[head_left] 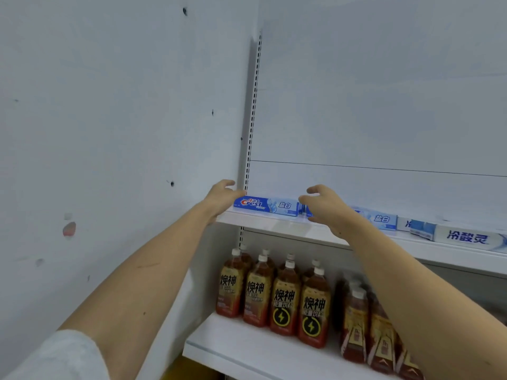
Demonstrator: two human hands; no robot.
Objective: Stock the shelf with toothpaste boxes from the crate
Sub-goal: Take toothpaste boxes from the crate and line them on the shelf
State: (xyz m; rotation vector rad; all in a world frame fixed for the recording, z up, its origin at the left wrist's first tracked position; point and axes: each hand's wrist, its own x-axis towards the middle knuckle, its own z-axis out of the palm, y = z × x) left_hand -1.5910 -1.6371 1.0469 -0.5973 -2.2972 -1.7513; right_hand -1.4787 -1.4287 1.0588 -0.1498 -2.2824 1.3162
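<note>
The left hand has its fingers loosely curled and spread, holding nothing, the lower ones touching the left end of a blue Crest toothpaste box. The right hand hovers at the box's right end, fingers also spread and empty. The box lies flat on the upper shelf between both hands. Beyond the right fingers, a second blue box and white toothpaste boxes continue the row. Below the fingers, brown drink bottles stand on the lower shelf.
</note>
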